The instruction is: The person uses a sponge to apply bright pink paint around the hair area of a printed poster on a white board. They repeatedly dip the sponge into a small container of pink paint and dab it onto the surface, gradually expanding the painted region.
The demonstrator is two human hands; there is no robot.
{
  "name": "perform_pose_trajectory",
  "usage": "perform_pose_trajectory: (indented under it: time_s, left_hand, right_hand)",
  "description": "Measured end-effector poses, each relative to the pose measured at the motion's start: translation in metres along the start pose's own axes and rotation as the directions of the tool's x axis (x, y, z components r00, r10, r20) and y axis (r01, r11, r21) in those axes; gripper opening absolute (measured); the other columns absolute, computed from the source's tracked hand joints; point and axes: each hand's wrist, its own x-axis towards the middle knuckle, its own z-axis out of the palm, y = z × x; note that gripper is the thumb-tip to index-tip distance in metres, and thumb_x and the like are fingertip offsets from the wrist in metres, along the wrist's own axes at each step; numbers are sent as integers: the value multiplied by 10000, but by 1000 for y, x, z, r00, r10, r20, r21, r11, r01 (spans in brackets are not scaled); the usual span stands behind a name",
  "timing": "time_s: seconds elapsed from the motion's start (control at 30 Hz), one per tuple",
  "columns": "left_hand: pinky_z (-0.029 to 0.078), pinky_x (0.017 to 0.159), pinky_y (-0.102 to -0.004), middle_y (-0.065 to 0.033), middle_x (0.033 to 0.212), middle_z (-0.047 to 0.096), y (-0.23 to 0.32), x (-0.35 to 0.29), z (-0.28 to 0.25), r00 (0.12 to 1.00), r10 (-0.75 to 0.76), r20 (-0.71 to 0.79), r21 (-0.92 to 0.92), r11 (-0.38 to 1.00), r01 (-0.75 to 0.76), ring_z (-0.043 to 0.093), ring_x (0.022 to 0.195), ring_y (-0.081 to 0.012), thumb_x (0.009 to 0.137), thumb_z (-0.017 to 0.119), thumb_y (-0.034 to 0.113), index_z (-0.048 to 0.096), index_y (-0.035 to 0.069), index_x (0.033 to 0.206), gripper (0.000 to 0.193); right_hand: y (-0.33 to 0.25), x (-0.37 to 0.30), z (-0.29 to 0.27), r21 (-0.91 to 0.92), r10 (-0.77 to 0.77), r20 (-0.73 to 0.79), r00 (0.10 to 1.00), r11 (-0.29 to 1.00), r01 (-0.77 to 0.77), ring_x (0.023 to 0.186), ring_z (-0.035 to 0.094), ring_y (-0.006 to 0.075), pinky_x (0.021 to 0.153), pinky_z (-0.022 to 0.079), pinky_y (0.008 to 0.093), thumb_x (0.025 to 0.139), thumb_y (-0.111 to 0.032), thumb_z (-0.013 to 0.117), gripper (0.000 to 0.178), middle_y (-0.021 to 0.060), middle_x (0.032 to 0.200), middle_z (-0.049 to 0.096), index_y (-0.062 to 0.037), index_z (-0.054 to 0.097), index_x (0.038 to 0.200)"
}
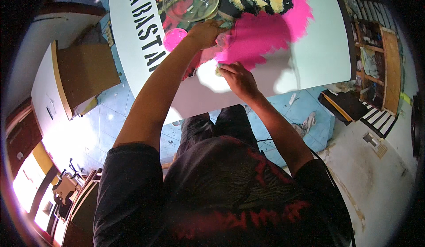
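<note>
A white painted panel lies in front of me, with black lettering on its left and a large bright pink painted area. My right hand is closed in a pinch on a small pale piece, possibly sponge, at the lower edge of the pink. Farther up, my left hand reaches over the panel, its fingers bent around something I cannot make out. Just left of that hand sits a round dish of pink paint. Beyond it stands a clear round bowl with small things inside.
A white board with a brown side stands at the left. Wooden shelves hold assorted items at the right. Blue floor tiles show below the panel, with a crumpled cloth on the right. A dark cable runs past my right arm.
</note>
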Motion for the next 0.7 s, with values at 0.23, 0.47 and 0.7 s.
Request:
perform_pose_trajectory:
  time_s: [0.23,0.47,0.7]
  left_hand:
    - [484,1043,-443,-18,1569,358,-3,1,-2,993,-53,101,63,997,47,423,1385,-265,799,766,297,451,331,1459,732]
    - [503,1011,-459,-12,1521,412,1,3,-4,999,-42,34,41,998,41,460,1344,-259,765,791,301,493,333,1425,725]
    - [527,979,-435,-4,1462,446,5,5,-13,991,-71,113,67,996,64,503,1281,-257,750,795,311,537,343,1389,689]
  right_hand:
    - [14,39,-18,119,51,-87,995,992,-40,979,654,294,861,529,410,829,-142,595,163,90,973,698,-88,707,935]
    - [22,61,0,43,-133,-11,991,990,133,924,664,300,834,536,424,813,-136,592,123,98,937,690,-104,702,858]
    - [-1,25,-8,36,3,36,999,999,-5,959,650,281,838,541,415,828,-131,586,159,83,972,691,-91,697,934]
